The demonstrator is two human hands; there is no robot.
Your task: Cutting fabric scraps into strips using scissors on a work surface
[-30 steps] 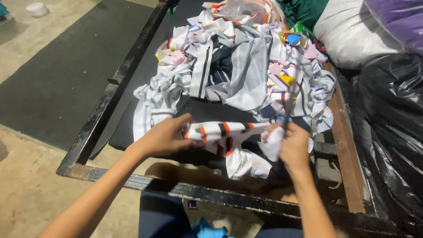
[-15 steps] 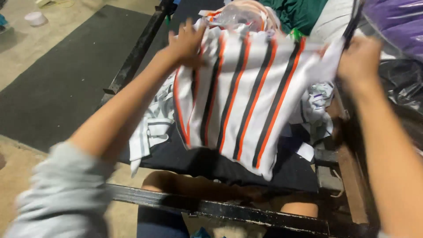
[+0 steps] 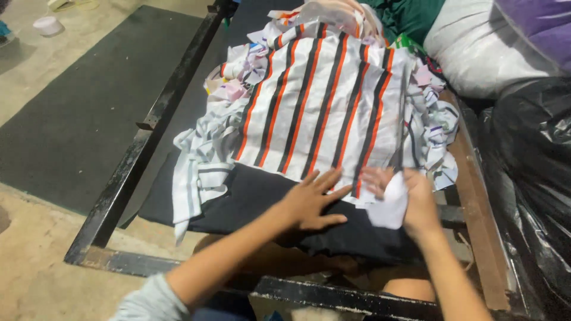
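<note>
Striped cloth (image 3: 321, 101) spread flat at frame centre over scrap pile (image 3: 208, 148) on dark desk (image 3: 238, 196). Left hand (image 3: 312, 199) laid open on lower hem, nothing gripped. Right hand (image 3: 410, 199) clenched on white corner. Judged light, limp; best taken at corners.

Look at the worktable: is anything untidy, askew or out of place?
Yes. The striped cloth lies flat, but on a jumbled heap of fabric scraps spilling past its edges. The right hand grips a crumpled white piece.
</note>
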